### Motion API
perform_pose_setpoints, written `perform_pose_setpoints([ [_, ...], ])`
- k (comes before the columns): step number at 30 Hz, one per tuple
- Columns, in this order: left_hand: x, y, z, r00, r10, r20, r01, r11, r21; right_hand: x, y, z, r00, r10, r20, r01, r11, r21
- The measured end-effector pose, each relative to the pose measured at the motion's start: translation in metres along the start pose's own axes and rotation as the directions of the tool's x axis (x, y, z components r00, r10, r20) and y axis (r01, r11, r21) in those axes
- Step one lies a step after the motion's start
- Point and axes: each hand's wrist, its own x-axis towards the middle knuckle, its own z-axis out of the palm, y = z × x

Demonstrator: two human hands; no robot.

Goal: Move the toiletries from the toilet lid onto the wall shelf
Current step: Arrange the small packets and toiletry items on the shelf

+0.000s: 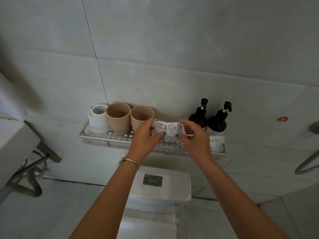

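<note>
Our left hand [145, 135] and right hand [194, 137] both pinch a crumpled white packet [168, 130] above the wall shelf [103, 135], beside two beige cups [119, 118].

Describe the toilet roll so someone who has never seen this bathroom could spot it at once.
Find the perforated metal shelf on the wall above the toilet cistern. The toilet roll stands upright at its far left end, touching the first of two beige cups. It is the only white cylinder there.
</note>
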Motion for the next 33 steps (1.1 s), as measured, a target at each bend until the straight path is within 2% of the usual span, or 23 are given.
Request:
perform_pose_setpoints([
  [10, -0.003, -0.023, 0.011, 0.995, 0.09, 0.038, -0.096, 0.974, 0.206, -0.009, 0.016, -0.002, 0.998, -0.03, 0.048, 0.036, 0.991, -0.131],
  [13, -0.004, -0.027, 0.012, 0.993, 0.094, 0.066, -0.108, 0.955, 0.276, -0.012, 0.016, -0.001, 0.999, -0.021, 0.049, 0.034, 0.955, -0.294],
  [16, -0.004, -0.028, 0.012, 0.994, 0.082, 0.074, -0.102, 0.941, 0.324, -0.014, 0.016, 0.002, 0.993, -0.121, 0.0, 0.109, 0.893, -0.437],
  [18, -0.003, -0.028, 0.011, 0.993, 0.087, 0.074, -0.107, 0.935, 0.337, -0.012, 0.015, 0.002, 0.991, -0.134, -0.006, 0.115, 0.871, -0.478],
  [33, -0.003, -0.018, 0.021, 0.988, 0.107, 0.108, -0.135, 0.943, 0.305, -0.02, 0.019, -0.006, 1.0, 0.008, -0.018, -0.014, 0.936, -0.353],
])
